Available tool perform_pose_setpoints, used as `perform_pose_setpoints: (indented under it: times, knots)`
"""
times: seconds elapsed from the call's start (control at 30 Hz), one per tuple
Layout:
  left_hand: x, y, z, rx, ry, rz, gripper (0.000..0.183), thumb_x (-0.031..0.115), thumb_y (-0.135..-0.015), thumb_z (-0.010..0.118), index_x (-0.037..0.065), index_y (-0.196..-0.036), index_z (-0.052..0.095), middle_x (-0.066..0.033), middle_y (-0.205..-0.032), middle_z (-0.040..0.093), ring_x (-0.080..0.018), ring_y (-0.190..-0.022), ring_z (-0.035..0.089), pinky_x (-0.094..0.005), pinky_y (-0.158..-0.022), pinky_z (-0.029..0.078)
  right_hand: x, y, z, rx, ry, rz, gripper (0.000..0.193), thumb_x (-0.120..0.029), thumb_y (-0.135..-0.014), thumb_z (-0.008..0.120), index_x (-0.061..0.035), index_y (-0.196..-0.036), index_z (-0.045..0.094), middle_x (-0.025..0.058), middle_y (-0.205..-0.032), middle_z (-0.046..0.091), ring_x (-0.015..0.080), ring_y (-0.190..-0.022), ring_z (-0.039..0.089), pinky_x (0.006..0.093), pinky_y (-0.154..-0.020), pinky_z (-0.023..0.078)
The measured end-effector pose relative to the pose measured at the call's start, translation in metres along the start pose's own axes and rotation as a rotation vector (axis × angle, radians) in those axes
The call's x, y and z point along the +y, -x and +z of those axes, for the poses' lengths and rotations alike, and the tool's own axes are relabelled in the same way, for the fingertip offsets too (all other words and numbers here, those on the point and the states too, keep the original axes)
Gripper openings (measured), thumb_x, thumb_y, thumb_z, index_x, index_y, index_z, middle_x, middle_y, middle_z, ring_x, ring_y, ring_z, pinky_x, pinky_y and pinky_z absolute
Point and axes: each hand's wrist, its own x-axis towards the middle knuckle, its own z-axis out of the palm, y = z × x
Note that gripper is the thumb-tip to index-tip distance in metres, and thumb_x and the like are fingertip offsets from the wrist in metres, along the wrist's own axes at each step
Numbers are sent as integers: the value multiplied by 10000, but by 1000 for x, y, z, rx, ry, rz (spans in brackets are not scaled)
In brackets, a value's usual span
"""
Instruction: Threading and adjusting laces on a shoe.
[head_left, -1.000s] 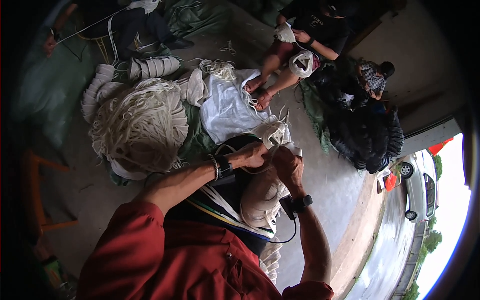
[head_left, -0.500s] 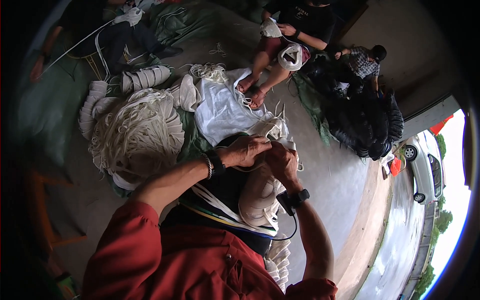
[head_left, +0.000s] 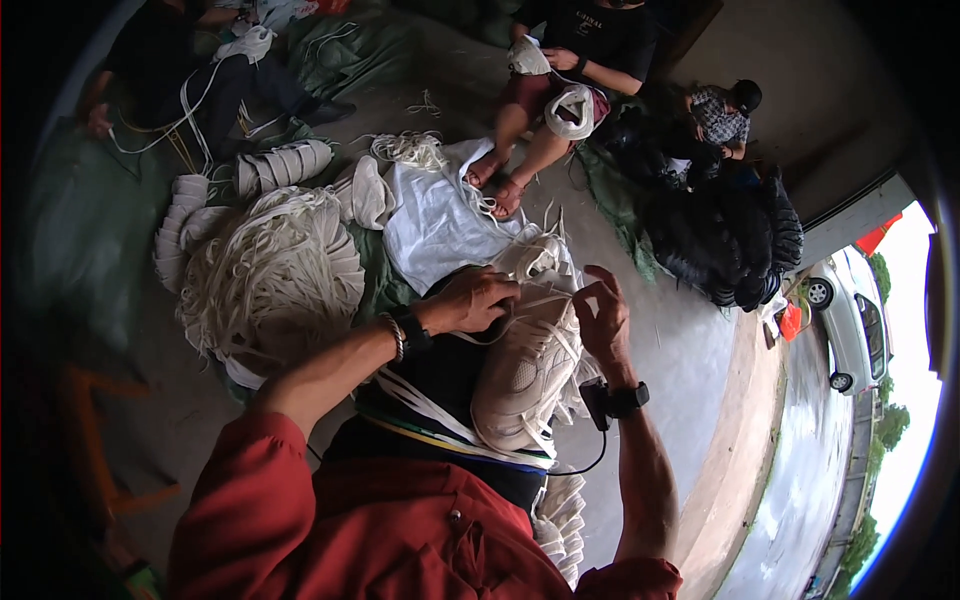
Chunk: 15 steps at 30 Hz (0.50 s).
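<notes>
A beige shoe upper [head_left: 522,375] rests on my lap, toe toward me, with white lacing across its front. My left hand [head_left: 472,301] is at its upper left side, fingers curled and closed; what they hold, if anything, is hidden. Below those fingers a thin pale lace loops over the dark cloth. To the right of the upper, my right hand [head_left: 605,318] is raised, thumb and forefinger pinched at a white shoelace [head_left: 550,292] that stretches across the opening. Loose white laces [head_left: 430,405] lie over my lap.
A large heap of pale laces and uppers [head_left: 270,270] lies to the left. Ahead, a white sheet [head_left: 430,225] is spread by a seated person's feet [head_left: 508,197]; that person holds a pale upper [head_left: 527,57]. Black shoe parts [head_left: 715,240] are piled at right, with a car [head_left: 850,320] outside.
My hands, close together at the top of the upper before, have drawn apart. The right moved right and slightly up, the left a little left. More of the upper's lacing shows.
</notes>
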Motion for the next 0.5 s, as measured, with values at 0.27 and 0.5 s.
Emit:
perform_pose_setpoints:
  times: [0.27, 0.5]
  knots:
    - [49, -35, 18, -57, 420, -105, 155, 94, -779, 571, 21, -916, 570, -84, -669, 557, -260, -600, 565, -330, -611, 452, -9, 31, -33, -203, -234, 119, 52, -7, -743, 574, 1, -794, 571, 126, -920, 619, 239, -769, 624, 311, -671, 499]
    - [75, -37, 9, -58, 643, -283, 123, 87, -851, 497, 3, -764, 519, -27, -602, 543, -71, -552, 515, -236, -506, 395, 13, 27, -28, -346, -67, 275, 206, -28, -706, 589, -56, -909, 610, 127, -704, 632, 229, -647, 634, 314, -598, 497]
